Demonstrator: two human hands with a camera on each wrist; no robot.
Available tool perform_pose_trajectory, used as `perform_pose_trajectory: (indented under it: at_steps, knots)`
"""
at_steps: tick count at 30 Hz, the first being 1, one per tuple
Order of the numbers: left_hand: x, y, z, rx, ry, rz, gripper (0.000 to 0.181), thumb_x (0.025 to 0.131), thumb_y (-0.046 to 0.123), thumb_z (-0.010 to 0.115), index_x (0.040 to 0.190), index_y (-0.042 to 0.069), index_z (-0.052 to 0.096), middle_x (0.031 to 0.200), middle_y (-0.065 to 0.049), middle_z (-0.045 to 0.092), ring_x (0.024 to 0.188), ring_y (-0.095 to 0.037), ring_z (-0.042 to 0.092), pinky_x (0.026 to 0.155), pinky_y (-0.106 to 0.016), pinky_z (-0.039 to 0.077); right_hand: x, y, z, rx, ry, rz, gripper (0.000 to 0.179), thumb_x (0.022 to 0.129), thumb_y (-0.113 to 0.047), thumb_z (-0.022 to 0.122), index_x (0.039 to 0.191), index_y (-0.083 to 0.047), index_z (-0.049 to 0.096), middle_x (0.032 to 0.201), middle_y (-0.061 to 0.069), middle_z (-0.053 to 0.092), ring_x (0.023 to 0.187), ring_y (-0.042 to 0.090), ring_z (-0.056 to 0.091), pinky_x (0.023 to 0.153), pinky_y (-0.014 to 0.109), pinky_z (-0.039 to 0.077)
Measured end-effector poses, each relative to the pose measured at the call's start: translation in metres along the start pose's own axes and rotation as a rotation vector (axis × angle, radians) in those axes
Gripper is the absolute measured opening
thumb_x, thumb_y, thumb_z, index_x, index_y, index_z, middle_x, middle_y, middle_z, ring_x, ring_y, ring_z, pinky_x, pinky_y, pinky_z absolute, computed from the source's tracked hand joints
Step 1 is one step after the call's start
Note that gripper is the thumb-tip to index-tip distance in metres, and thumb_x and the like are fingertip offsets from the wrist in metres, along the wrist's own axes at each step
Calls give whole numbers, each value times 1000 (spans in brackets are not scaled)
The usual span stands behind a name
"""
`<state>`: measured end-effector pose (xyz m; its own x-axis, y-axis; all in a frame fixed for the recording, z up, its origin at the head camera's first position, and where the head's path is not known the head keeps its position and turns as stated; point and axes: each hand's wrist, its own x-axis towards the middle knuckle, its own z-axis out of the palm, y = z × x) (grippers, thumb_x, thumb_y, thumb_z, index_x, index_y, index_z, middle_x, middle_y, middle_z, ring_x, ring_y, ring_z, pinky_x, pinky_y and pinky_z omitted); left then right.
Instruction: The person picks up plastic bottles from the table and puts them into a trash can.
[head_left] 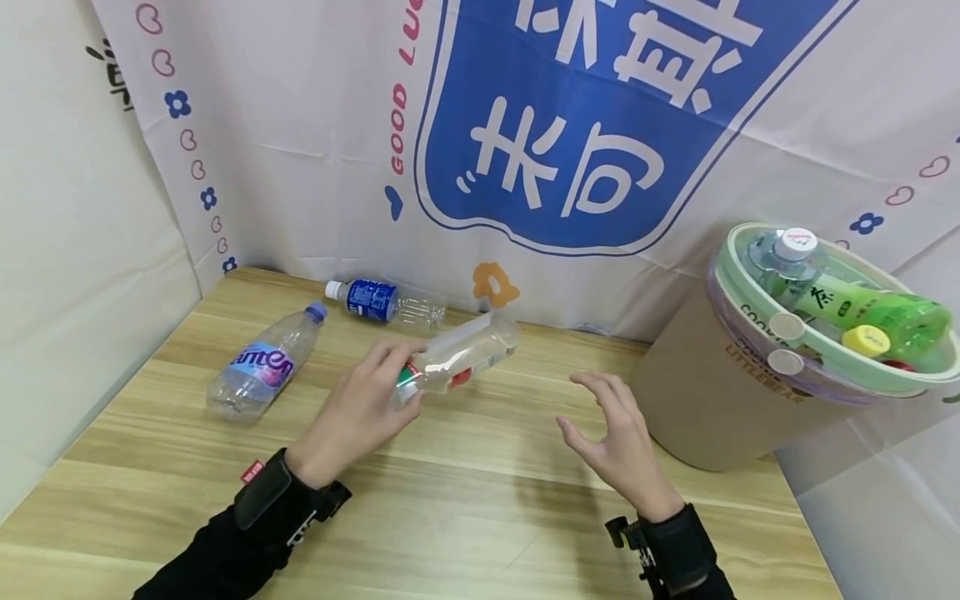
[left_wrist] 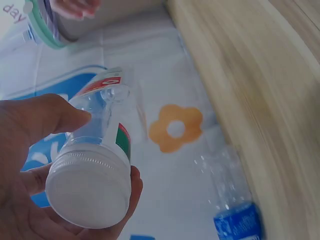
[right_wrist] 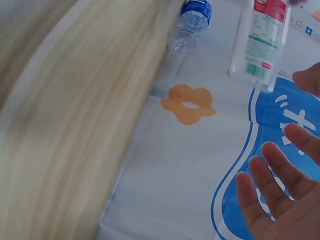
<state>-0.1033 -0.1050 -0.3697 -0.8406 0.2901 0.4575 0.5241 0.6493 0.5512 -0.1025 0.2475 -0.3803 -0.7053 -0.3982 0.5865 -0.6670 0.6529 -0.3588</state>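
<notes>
My left hand point(head_left: 369, 398) grips a clear plastic bottle point(head_left: 468, 354) near its white cap point(left_wrist: 89, 190), holding it tilted above the table. Red and green show on the bottle's label, and its base points to the right. In the left wrist view, the thumb presses one side while fingers wrap the other. My right hand point(head_left: 617, 433) hovers over the table with nothing in it, its fingers spread and bent a little. In the right wrist view the held bottle point(right_wrist: 260, 45) hangs beyond the fingertips of the right hand point(right_wrist: 280, 200).
A clear bottle with a purple-pink label point(head_left: 261, 364) lies at the left of the wooden table point(head_left: 465, 517). Against the back cloth lies a blue-labelled bottle point(head_left: 372, 300). At the right stands a beige bin point(head_left: 697, 375) with several bottles in its top, including a green tea bottle point(head_left: 873, 308).
</notes>
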Motion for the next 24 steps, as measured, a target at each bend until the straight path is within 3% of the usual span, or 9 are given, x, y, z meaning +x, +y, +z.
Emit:
perform_pose_trajectory:
  at_steps: [12,24]
  knots:
    - [8,29,19,-93,-21,151,63,80,0,82,137,3,56,117,-9,57,85,-15,61,70,-19,56,14,-2,2,-32,-5,-44,83,73,-12,90,145,-7,50,147,22,42,126,43,40,97,57,38]
    - [6,42,28,-133,-60,212,55,86,6,79,137,4,57,109,-3,56,71,-8,51,56,-17,49,16,-3,0,-104,5,-72,99,64,-6,96,149,-10,46,155,21,33,131,45,34,93,54,40]
